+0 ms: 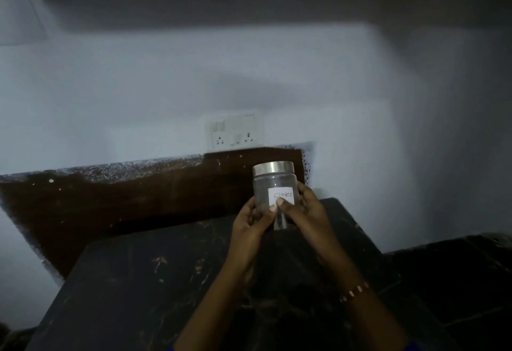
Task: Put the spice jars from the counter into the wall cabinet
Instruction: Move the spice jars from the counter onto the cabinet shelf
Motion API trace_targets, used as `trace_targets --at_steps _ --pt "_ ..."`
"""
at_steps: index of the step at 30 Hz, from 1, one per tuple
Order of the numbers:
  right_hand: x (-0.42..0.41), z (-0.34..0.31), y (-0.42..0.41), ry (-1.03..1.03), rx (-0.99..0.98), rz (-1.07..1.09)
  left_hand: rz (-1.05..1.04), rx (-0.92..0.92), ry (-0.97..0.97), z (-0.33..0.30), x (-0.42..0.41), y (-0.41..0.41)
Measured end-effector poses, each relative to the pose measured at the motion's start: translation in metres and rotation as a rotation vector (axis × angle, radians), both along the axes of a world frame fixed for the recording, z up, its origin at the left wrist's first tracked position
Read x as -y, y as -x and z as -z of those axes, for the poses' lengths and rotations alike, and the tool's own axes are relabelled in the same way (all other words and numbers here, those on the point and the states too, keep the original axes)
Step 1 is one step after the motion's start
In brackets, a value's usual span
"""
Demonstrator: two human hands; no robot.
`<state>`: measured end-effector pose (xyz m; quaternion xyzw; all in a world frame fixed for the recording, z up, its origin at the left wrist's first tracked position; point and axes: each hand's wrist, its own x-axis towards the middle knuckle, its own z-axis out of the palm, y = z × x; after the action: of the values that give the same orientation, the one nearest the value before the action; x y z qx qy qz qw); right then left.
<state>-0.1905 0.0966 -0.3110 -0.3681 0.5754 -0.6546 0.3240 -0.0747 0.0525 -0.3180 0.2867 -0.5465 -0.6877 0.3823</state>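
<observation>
Both the left hand (250, 221) and the right hand (300, 212) grip the upright clove jar (274, 184) above the far counter (138, 281) (no other jars visible), so shelving it overhead likely remains.

Clear jar (274, 184), brushed-metal lid (273, 168)

Just the one view here, a wide-angle cam on the person's head, looking forward and down from close range. It's facing the pale wall (249, 73) with the socket plate (235, 131), taking in the dark worktop's (138, 281) far edge and right corner. Both forearms are coming in from the bottom, so it's sitting right above them. Edges are bending a bit.
</observation>
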Motion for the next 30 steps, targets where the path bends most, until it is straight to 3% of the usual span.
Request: trace_targets --at_steps 6,14,21,30 --pt "0.006 -0.086 0.067 0.13 -0.283 0.059 0.015 -0.074 0.263 -0.078 0.011 0.062" --pt "0.003 -0.218 0.15 0.418 -0.536 0.224 -0.119 -0.046 0.639 -0.209 0.026 0.146" --pt "0.01 -0.308 0.213 0.595 -0.552 0.29 -0.147 -0.084 0.869 -0.31 0.02 0.205" --pt "0.031 -0.361 0.275 0.645 -0.688 0.503 -0.226 0.095 1.058 -0.378 0.041 0.277"
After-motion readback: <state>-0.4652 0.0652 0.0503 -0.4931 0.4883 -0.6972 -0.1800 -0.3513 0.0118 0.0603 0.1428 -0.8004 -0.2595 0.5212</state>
